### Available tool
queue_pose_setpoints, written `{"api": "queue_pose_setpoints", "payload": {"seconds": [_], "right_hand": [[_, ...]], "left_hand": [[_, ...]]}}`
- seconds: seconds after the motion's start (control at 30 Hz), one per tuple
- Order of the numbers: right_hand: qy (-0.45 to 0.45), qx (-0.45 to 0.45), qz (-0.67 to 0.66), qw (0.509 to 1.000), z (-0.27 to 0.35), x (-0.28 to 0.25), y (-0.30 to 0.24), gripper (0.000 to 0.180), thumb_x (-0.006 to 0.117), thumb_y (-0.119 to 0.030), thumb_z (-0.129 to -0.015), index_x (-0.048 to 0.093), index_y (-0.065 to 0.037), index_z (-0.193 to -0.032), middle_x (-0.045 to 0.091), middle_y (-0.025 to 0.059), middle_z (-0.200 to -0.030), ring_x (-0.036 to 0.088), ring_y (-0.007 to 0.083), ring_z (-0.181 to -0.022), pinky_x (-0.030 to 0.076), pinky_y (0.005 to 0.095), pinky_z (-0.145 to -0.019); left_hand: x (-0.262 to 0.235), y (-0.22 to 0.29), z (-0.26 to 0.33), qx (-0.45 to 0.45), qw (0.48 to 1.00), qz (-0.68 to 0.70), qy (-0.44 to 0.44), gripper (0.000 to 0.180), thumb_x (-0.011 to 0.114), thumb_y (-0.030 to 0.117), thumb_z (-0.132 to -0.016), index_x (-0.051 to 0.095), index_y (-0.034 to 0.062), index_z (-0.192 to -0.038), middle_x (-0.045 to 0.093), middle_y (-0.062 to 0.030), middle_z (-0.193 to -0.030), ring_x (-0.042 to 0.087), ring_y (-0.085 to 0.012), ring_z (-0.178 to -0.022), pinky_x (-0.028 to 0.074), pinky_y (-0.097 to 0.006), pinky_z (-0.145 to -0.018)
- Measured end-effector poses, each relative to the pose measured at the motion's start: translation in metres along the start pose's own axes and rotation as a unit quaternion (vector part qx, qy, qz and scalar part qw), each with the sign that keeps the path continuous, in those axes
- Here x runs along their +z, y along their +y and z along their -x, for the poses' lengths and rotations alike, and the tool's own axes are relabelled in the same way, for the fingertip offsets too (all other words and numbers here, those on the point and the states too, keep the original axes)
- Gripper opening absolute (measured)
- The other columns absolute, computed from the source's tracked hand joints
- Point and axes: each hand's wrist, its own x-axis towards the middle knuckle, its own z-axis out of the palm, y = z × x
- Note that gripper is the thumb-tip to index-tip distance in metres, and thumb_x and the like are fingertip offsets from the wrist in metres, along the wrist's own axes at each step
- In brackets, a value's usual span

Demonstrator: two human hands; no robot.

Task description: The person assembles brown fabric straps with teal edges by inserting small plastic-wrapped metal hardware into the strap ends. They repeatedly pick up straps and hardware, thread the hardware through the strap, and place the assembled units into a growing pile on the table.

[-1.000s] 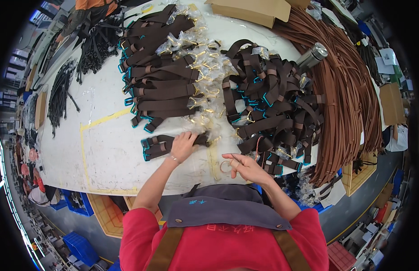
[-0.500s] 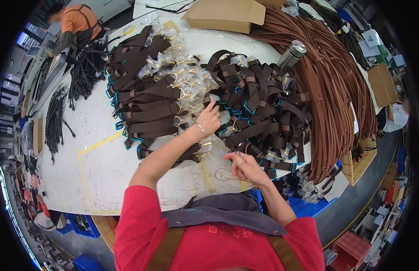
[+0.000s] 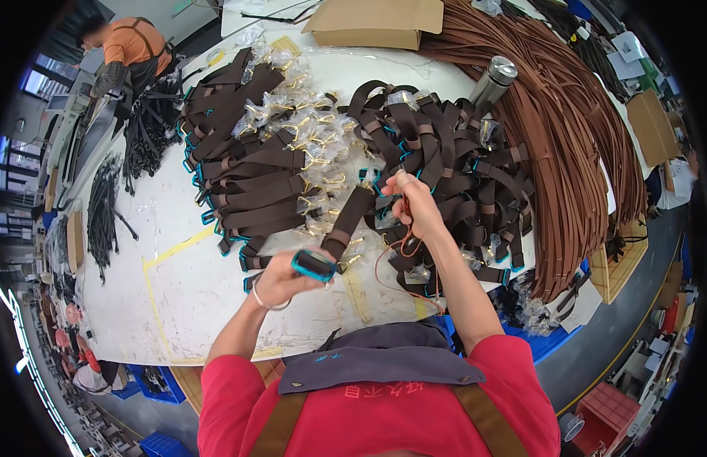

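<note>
My left hand, slightly blurred, grips a dark brown webbing strap close to its turquoise-edged buckle. The strap slants up and away toward my right hand, whose fingers are closed around a thin reddish-brown cord. That cord hangs in a loose loop below the hand. Whether the fingertips also touch the strap's far end, I cannot tell. Behind my right hand lies a tangled heap of similar straps. Left of it, more straps lie in rows, their metal ends wrapped in clear plastic.
A steel flask stands beside long brown strips on the right. An open cardboard box sits at the far edge of the white table. Black straps lie at left. Another person works at the far left.
My left hand has come back toward me from between the piles, bringing a strap with it. My right hand has moved up and away, with the cord still hanging from it.
</note>
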Motion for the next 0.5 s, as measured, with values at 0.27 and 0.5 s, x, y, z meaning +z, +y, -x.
{"api": "queue_pose_setpoints", "payload": {"seconds": [0.27, 0.5], "right_hand": [[-0.057, 0.05, 0.1, 0.992, 0.038, -0.007, 0.025, 0.034, 0.04, -0.037, -0.09, 0.047, -0.005, -0.101, 0.044, -0.0004, -0.06, 0.032, 0.0039, -0.043, 0.023, 0.019, -0.038], [-0.098, 0.013, 0.077, 0.992, 0.049, -0.006, 0.008, 0.031, 0.038, -0.032, -0.091, 0.047, -0.004, -0.1, 0.047, 0.0004, -0.068, 0.037, 0.0043, -0.046, 0.028, 0.0179, -0.04]], "left_hand": [[0.006, -0.062, -0.005, -0.081, 0.839, -0.536, 0.054, 0.011, 0.054, 0.016, -0.078, 0.055, 0.0065, -0.083, 0.06, -0.0089, -0.076, 0.057, -0.0305, -0.071, 0.044, -0.041, -0.059], [-0.005, -0.124, -0.153, -0.211, 0.792, -0.516, 0.251, 0.042, 0.065, 0.041, -0.067, 0.053, 0.0018, -0.079, 0.06, -0.0193, -0.079, 0.059, -0.0336, -0.076, 0.044, -0.042, -0.061]]}}
